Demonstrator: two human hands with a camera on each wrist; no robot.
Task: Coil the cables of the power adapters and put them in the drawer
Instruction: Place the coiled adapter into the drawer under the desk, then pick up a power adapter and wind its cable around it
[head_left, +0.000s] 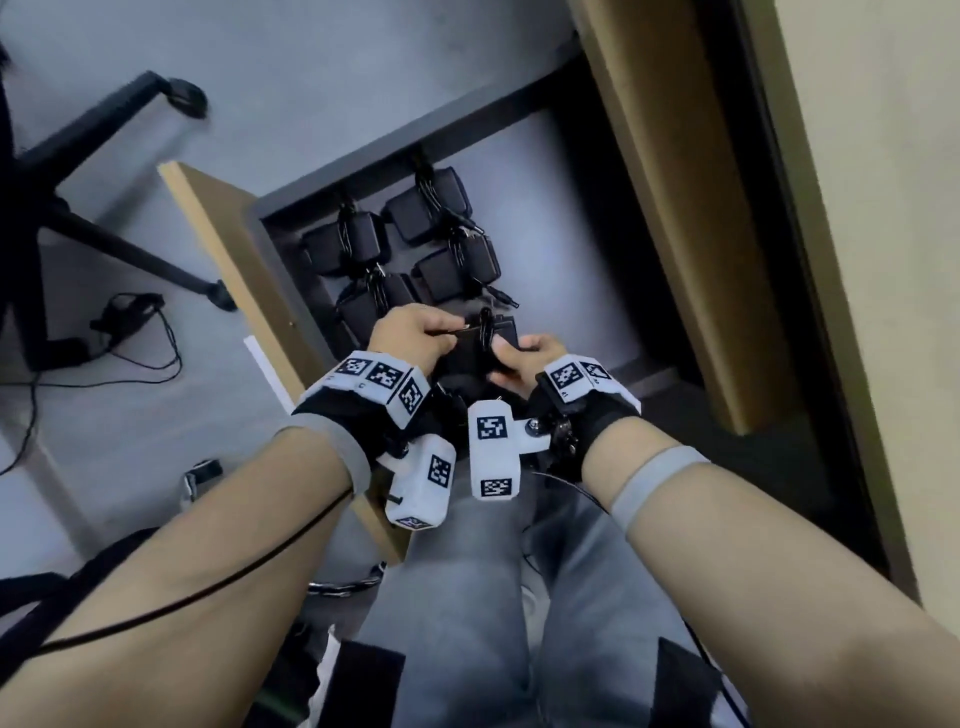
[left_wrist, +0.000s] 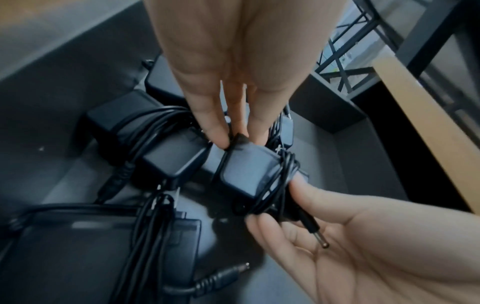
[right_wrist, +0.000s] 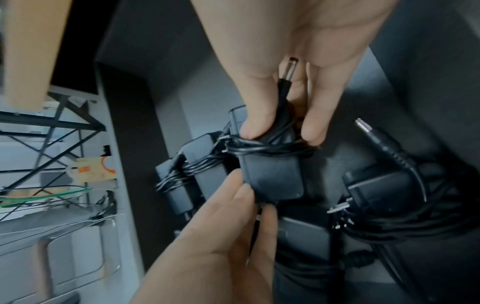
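The small black power adapter (left_wrist: 248, 174) sits between both hands, held just above the near end of the open drawer (head_left: 311, 200), whose far part already holds several wrapped adapters (head_left: 441, 208) in rows. The left hand (head_left: 410, 338) pinches the adapter's end with its fingertips (left_wrist: 217, 131); the right hand (head_left: 524, 358) clamps the other end, thumb and fingers curled over the cable coil (right_wrist: 262, 149) wound round the body, with the barrel plug (left_wrist: 313, 228) lying loose across its palm. The adapter's long axis runs roughly from hand to hand, across the drawer's width, so neither hand is clearly nearer. The bare drawer floor seems to lie directly below and slightly ahead of the hands, towards the near edge, so the drop looks short.
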